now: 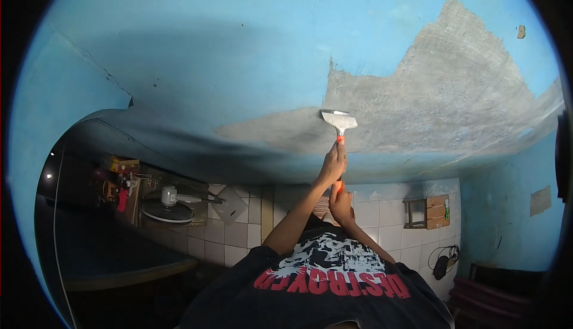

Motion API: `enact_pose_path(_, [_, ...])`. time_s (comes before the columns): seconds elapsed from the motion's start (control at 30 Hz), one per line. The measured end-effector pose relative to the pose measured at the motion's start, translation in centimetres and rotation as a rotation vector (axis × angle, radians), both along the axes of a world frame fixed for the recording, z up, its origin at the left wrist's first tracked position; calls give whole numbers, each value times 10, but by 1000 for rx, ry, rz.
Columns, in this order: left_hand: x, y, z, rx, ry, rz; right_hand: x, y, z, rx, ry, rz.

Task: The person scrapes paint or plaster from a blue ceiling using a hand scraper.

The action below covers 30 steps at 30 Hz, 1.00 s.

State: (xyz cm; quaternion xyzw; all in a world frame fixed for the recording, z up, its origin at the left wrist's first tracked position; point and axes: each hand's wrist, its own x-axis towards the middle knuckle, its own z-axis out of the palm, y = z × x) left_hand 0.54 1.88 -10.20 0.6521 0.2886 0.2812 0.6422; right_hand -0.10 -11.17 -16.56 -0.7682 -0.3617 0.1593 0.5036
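A paint scraper (pixel 339 121) with a wide metal head and an orange-and-black handle is held up against the wall. Its blade edge meets the bare grey patch (pixel 406 114), where the blue paint (pixel 239 60) is gone. Closed around the handle just below the metal head is my left hand (pixel 334 163). Lower down, my right hand (pixel 341 205) grips the orange end of the same handle. The patch has a jagged upper border, rising to a peak at the right and tapering to a point on the left.
A small wooden stool (pixel 428 212) stands on the tiled floor at right, with a coiled black cable (pixel 443 263) near it. To the left, a standing fan (pixel 168 207) lies by cluttered items (pixel 122 186). A dark tabletop edge (pixel 131 274) is at lower left.
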Motion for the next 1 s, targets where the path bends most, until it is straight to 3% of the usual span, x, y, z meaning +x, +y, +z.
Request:
enact_pose_path(0.1, [5, 3, 8, -173, 75, 3, 2, 8, 4, 31, -6, -9])
enact_pose_path(0.17, [9, 16, 23, 465, -39, 25, 2, 20, 21, 108, -15, -28])
enact_pose_path(0.2, [6, 14, 34, 457, -33, 27, 2, 23, 36, 104, 8, -21])
enact_pose_path(0.27, [5, 17, 55, 124, -17, -39, 3, 25, 42, 111, 23, -9])
enact_pose_path(0.33, [1, 6, 41, 46, 3, -26, 1, 17, 21, 179, -92, -29])
enact_pose_path(0.43, [4, 0, 0, -140, 36, -24, 2, 2, 4, 77, -49, -13])
enact_pose_path(0.5, [4, 1, 19, -97, 24, -37, 3, 5, 18, 66, -71, -10])
enact_pose_path(0.57, [8, 8, 42, -56, 10, -47, 5, 11, 45, 93, 99, 6])
enact_pose_path(0.63, [11, 15, 52, 285, -60, -24, 7, 18, 56, 101, 91, 7])
enact_pose_path(0.67, [9, 13, 50, 283, -58, -22, 7, 19, 59, 117, 77, 9])
enact_pose_path(0.73, [7, 9, 44, -25, -15, -36, 8, 14, 34, 143, 52, 12])
enact_pose_path(0.83, [4, 0, 19, -62, 13, -9, 6, 1, 15, 70, -1, 21])
enact_pose_path(1.0, [5, 7, 52, -18, -4, -31, 10, 15, 47, 142, -39, -9])
